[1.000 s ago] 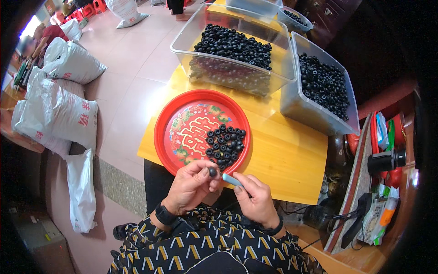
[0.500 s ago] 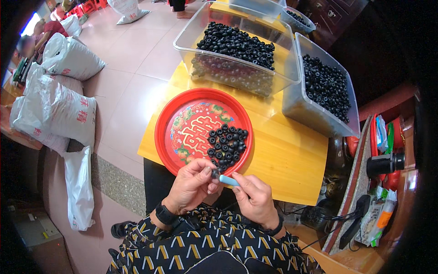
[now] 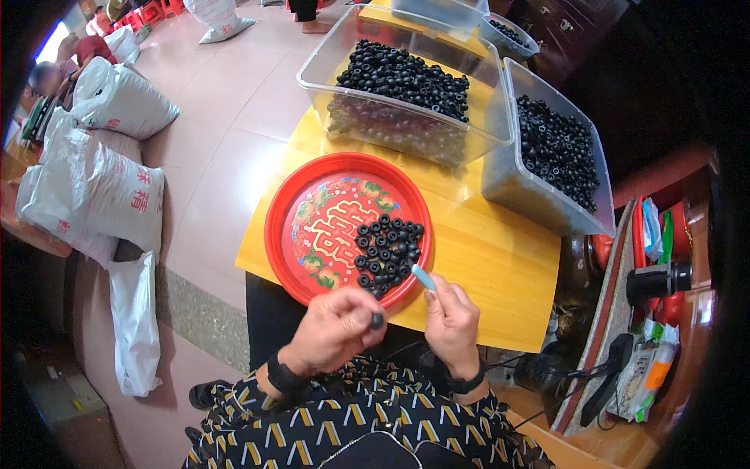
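Pinched in the fingertips of my left hand [image 3: 331, 328] is a small round black piece [image 3: 377, 321], just in front of the tray's near rim. My right hand [image 3: 452, 324] grips a light-blue stick-shaped tool [image 3: 423, 277], its tip tilted up and to the left by the tray's right rim. Tool and piece are apart. The round red tray [image 3: 280, 187] has a patterned floor, and a pile of black ring-like pieces [image 3: 385, 250] lies in its right half. Fine details of the held piece are too small to make out.
On the yellow table [image 3: 492, 273] stand a clear plastic bin [image 3: 312, 81] and a second bin [image 3: 500, 184], both holding many black pieces. White sacks [image 3: 129, 191] stand on the floor at left. A cluttered shelf [image 3: 601, 344] is at right.
My right hand has drawn the blue tool away from the black piece, up and to the right. My left hand, still pinching the piece, has dropped slightly toward me.
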A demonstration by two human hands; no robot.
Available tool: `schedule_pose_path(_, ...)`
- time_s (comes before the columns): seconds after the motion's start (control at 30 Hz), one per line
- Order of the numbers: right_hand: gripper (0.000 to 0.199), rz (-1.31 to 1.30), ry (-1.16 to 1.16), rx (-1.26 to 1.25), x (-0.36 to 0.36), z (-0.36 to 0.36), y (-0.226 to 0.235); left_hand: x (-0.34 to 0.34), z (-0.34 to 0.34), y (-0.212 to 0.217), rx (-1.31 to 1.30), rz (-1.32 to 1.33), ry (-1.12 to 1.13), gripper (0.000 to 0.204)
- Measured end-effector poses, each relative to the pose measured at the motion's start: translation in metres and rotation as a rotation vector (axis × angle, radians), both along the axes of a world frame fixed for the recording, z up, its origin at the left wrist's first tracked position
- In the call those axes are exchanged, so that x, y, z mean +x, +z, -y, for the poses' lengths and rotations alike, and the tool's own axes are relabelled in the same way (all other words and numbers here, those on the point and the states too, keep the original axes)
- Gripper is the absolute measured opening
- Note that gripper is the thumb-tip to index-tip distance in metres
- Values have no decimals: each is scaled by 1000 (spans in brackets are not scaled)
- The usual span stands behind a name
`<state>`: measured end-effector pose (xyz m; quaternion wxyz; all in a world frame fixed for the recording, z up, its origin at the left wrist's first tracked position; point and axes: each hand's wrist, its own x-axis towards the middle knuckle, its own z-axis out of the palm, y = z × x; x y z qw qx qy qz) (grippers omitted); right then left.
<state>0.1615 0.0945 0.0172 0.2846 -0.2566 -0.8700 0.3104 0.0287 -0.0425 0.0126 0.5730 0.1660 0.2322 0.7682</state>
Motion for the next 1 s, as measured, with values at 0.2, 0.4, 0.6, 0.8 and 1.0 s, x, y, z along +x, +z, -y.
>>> schedule_pose_path(0.2,22,-63,74,-396,-5,13,9,-2,-5,-7,-65,167,-14,14)
schedule_pose_path(0.4,25,-156,237,-905,-15,23,23,-2,-6,-2,-162,108,-11,12)
schedule_pose_path(0.6,22,-178,319,-1151,-9,17,22,5,-10,4,-203,101,-68,12)
schedule_pose_path(0.8,23,-206,149,-1210,14,6,2,-7,-31,26,-340,-49,-134,13)
schedule_pose_path(1.0,22,-361,-92,-1304,33,-15,-27,-75,-127,98,-34,-461,15,40)
